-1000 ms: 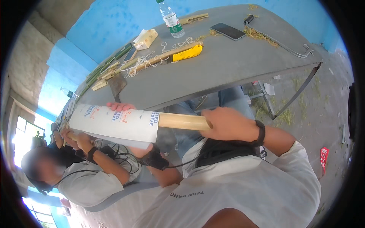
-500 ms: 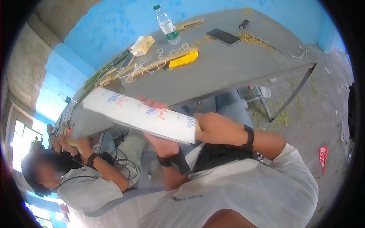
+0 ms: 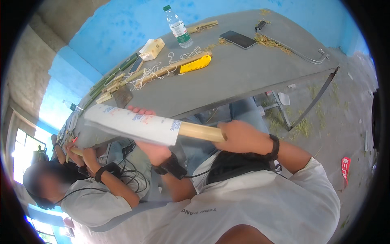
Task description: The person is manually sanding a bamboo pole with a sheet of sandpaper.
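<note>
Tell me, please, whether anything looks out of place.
Yes: white string lies tangled over bamboo pieces on the table, straw-like scraps litter it near a phone, and a red strip lies stray on the floor.

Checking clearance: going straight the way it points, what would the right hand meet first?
Following the bamboo it holds, the right hand would probably meet the white paper first; depth is unclear.

We cannot see how far the bamboo (image 3: pixel 200 131) runs into the sandpaper sheet (image 3: pixel 130 124), which partly hides our left grip (image 3: pixel 153 152). Left of the sheet, a co-worker's head (image 3: pixel 40 185) is blurred; far right of it, a black object (image 3: pixel 376 122) is cut off.
</note>
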Available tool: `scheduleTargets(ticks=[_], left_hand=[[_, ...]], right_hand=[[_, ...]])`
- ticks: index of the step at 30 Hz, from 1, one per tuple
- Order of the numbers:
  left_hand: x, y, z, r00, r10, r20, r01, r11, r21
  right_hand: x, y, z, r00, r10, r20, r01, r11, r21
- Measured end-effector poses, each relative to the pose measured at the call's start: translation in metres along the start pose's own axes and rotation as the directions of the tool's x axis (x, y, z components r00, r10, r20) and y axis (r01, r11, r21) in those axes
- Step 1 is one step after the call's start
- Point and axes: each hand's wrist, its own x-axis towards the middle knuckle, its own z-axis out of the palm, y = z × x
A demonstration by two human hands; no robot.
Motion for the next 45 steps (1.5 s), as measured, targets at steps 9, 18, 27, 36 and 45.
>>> scheduleTargets(ticks=[9,18,27,36,45], left_hand=[[0.007,0.018,-0.028,0.996,-0.07,0.056,0.065,0.994,0.089],[0.009,0.025,-0.056,0.989,-0.146,-0.019,0.148,0.98,0.136],[0.021,0.117,-0.07,0.956,0.282,0.078,-0.286,0.957,0.052],[-0.045,0.032,-0.089,0.94,-0.21,-0.268,0.204,0.978,-0.05],[-0.048,0.028,-0.058,0.958,-0.217,-0.185,0.226,0.974,0.033]], right_hand=[[-0.001,-0.002,0.007,1.0,-0.007,-0.022,0.008,1.0,0.027],[-0.029,0.017,-0.002,0.995,-0.094,-0.035,0.099,0.982,0.164],[-0.075,0.045,-0.085,0.999,0.019,0.026,-0.017,0.997,-0.074],[0.058,0.011,-0.112,0.966,-0.102,-0.239,0.053,0.977,-0.206],[0.245,0.0,-0.167,0.801,-0.471,-0.37,0.192,0.787,-0.587]])
